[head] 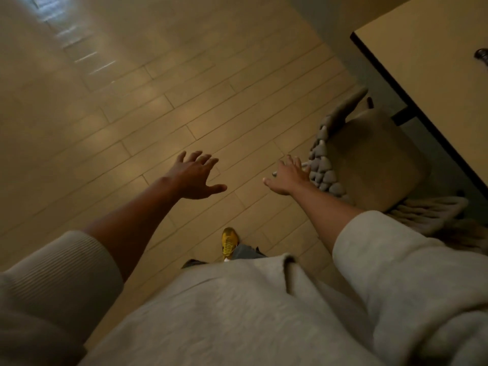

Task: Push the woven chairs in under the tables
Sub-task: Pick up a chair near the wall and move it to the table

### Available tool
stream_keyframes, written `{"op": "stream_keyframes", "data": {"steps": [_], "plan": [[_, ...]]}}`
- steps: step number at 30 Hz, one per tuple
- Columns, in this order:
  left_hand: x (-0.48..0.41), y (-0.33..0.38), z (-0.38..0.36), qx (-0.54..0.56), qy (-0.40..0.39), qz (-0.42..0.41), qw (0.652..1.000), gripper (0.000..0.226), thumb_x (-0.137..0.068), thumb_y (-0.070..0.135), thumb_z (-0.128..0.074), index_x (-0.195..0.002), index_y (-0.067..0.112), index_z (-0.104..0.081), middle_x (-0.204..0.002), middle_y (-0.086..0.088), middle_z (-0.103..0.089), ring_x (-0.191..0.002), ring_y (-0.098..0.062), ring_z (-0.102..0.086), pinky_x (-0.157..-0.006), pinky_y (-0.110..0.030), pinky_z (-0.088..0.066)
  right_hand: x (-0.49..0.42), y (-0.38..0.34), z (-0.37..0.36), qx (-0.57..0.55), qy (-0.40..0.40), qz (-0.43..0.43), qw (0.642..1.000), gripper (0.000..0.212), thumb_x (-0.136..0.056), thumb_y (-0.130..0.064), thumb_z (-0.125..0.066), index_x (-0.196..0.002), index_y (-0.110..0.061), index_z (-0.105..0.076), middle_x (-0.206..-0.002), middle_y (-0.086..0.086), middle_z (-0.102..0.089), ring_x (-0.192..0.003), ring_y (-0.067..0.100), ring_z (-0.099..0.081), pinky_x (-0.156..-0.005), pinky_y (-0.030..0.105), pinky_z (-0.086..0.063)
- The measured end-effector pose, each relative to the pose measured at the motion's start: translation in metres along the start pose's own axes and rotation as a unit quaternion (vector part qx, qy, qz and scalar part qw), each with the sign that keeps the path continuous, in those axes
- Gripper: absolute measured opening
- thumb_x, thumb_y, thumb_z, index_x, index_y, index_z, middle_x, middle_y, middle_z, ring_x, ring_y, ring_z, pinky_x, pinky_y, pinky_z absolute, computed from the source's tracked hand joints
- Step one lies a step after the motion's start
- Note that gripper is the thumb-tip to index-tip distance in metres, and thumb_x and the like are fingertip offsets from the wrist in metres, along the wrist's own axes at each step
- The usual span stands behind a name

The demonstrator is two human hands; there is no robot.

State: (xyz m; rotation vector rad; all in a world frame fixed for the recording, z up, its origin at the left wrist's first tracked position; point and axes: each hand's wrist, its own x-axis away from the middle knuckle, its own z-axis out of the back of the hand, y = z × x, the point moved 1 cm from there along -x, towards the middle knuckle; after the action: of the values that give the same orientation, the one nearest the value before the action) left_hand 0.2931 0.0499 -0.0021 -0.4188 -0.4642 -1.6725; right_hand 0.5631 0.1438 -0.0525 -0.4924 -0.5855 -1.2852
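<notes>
Woven chair (375, 159) beside table (422, 62): likely light, rigid; push at backrest (326, 171). Right hand (289, 178), left hand (195, 178) splayed, empty.

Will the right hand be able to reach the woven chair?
Probably yes. The right hand is open, right at the back edge of the woven chair, and nothing lies between them.

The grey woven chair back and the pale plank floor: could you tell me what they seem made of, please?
Grey woven chair back: thick matte cord or rope, by its chunky knotted loops. Pale plank floor: glossy tile or laminate, by its seams and light reflections.
</notes>
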Motion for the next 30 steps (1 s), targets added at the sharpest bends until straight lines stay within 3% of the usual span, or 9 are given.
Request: {"op": "stream_keyframes", "data": {"steps": [7,14,20,25,30], "plan": [[-0.090,-0.043,0.052,-0.015,-0.012,-0.057,0.998,0.105,-0.084,0.090,-0.025,-0.162,0.022,-0.014,-0.169,-0.003,-0.018,-0.156,-0.027,-0.010,-0.124,-0.059,-0.008,-0.040,0.000,0.065,-0.078,0.025,-0.021,0.996,0.087,-0.088,-0.069,-0.053,-0.154,-0.017,-0.031,-0.159,0.012,-0.036,-0.141,0.038,-0.039,-0.112,0.057,-0.034],[-0.198,-0.112,0.120,-0.024,-0.016,-0.083,0.996,0.108,-0.080,0.093,-0.025,-0.161,0.023,-0.017,-0.169,-0.002,-0.019,-0.156,-0.026,-0.013,-0.123,-0.060,-0.010,-0.108,-0.016,0.132,-0.102,0.047,-0.049,0.992,0.089,-0.088,-0.075,-0.049,-0.155,-0.020,-0.033,-0.165,0.007,-0.026,-0.148,0.034,-0.028,-0.114,0.057,-0.028],[-0.286,-0.172,0.195,-0.014,-0.004,-0.128,0.992,0.114,-0.077,0.097,-0.025,-0.161,0.020,-0.016,-0.162,-0.006,-0.036,-0.145,-0.031,-0.039,-0.115,-0.058,-0.034,-0.167,-0.037,0.217,-0.118,0.040,-0.083,0.989,0.092,-0.089,-0.076,-0.046,-0.160,-0.021,-0.024,-0.169,0.006,-0.015,-0.152,0.033,-0.020,-0.117,0.057,-0.024],[-0.369,-0.195,0.259,-0.043,-0.005,-0.171,0.984,0.112,-0.079,0.095,-0.027,-0.161,0.019,-0.019,-0.163,-0.006,-0.034,-0.147,-0.031,-0.034,-0.117,-0.057,-0.029,-0.213,-0.038,0.286,-0.158,0.094,-0.118,0.976,0.091,-0.089,-0.076,-0.045,-0.158,-0.019,-0.029,-0.168,0.007,-0.020,-0.151,0.032,-0.024,-0.118,0.056,-0.027],[-0.437,-0.177,0.309,-0.092,-0.007,-0.224,0.970,0.108,-0.081,0.093,-0.027,-0.161,0.021,-0.019,-0.164,-0.006,-0.033,-0.149,-0.031,-0.030,-0.120,-0.058,-0.024,-0.246,-0.028,0.317,-0.179,0.100,-0.156,0.966,0.088,-0.091,-0.075,-0.044,-0.158,-0.020,-0.029,-0.168,0.008,-0.017,-0.153,0.032,-0.016,-0.120,0.056,-0.020]]}}
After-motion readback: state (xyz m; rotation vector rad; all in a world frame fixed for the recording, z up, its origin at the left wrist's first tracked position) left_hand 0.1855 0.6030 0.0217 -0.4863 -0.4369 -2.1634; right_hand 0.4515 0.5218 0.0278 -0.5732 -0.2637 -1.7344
